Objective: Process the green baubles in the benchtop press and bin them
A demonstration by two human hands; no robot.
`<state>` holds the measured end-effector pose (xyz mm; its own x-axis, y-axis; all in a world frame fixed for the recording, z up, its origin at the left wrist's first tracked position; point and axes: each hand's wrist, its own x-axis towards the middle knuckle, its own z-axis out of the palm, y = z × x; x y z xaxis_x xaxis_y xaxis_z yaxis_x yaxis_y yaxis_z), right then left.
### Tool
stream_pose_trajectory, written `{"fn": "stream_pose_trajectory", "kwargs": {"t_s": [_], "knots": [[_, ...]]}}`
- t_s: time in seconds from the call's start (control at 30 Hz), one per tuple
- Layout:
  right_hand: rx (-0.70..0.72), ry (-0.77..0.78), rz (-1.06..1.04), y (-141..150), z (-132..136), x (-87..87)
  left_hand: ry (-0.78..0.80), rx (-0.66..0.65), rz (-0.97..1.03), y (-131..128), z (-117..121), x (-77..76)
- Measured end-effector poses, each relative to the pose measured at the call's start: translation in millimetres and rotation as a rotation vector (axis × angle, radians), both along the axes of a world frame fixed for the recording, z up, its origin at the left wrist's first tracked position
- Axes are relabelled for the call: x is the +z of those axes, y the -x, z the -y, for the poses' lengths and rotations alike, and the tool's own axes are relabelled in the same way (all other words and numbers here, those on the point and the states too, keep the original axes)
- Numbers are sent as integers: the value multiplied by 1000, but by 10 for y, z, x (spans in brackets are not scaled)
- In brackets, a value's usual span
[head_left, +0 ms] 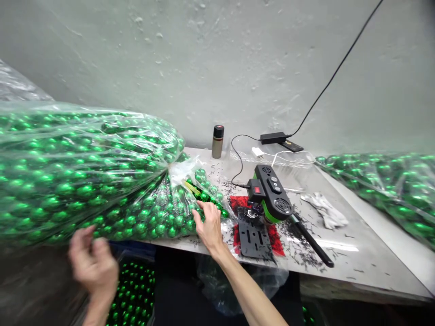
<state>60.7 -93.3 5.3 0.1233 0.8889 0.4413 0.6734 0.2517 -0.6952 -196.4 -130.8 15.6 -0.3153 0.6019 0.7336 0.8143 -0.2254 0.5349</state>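
A big clear plastic bag packed with shiny green balls lies on its side across the left of the table. Its gathered white neck has a yellow strip beside it, and loose-looking green balls show just past it. My right hand rests at the bag's right end, fingers parted and touching the balls or the film over them; its fingertips are partly hidden. In front of the bag's lower edge, my left hand is raised, blurred, with fingers curved and apart and nothing visible in them.
A black device with a handle stands on a slotted black plate over a red mat, among black scraps. Behind are a spray can and a power adapter. White gloves and another bag of green balls lie right.
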Motion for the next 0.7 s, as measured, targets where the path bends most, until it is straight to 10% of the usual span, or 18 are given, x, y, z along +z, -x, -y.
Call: {"fn": "stream_pose_trajectory", "kwargs": {"t_s": [0.27,0.7], "knots": [[126,-36,99,-118,234,-167,133,-573,-742,-1225,-513,246],[320,-108,-117,-215,528,-361,167,-754,-748,-1110,-514,-42]]}}
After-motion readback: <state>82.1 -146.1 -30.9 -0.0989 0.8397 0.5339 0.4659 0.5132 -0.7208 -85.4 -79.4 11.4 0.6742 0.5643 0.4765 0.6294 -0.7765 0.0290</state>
